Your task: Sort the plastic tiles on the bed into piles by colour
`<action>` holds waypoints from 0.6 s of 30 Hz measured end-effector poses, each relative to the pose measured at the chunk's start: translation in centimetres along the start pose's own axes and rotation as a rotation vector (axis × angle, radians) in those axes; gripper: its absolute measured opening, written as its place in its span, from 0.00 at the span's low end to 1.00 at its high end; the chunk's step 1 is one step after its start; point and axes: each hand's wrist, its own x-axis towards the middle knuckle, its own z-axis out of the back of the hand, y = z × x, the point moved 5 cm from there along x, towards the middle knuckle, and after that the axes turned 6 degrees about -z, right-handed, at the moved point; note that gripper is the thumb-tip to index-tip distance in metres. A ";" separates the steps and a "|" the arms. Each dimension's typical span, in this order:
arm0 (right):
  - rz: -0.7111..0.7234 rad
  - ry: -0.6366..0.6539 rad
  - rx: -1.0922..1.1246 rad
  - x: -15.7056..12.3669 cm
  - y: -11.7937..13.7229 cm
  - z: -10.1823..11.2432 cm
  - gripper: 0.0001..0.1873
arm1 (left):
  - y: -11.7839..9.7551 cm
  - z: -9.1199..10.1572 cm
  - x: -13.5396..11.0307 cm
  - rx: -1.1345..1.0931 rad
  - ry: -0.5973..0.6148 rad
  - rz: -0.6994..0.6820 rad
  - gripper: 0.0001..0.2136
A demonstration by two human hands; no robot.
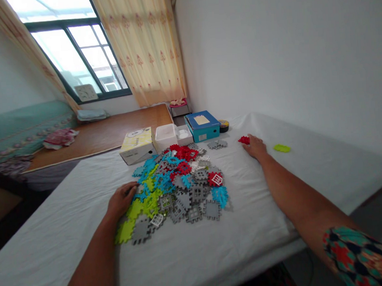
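Note:
My right hand reaches out over the right part of the table, its fingers closed on a red plastic building piece. My left hand rests at the left edge of a heap of interlocking plastic pieces, touching it. Its thumb and forefinger are slightly apart, and I see nothing between them. Beside that hand the heap shows lime-green pieces and blue pieces. Grey toothed squares lie at its near side, some with window lattices. Several red pieces sit at the far side.
Behind the heap stand a yellow-and-white box, a white container, a blue box and a roll of tape. A grey piece lies apart. One lime-green piece is right of my right hand, near the wall.

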 end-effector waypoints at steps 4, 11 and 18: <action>0.020 0.053 -0.007 0.2 0.3 -0.4 0.32 | -0.3 0.1 -0.1 0.016 0.008 0.005 0.23; -0.011 0.031 0.013 -0.4 0.4 0.7 0.36 | -0.5 0.3 -0.1 0.014 0.009 -0.006 0.21; 0.041 0.049 0.044 -1.0 1.3 1.0 0.33 | -0.7 0.3 -0.1 0.008 0.004 0.000 0.22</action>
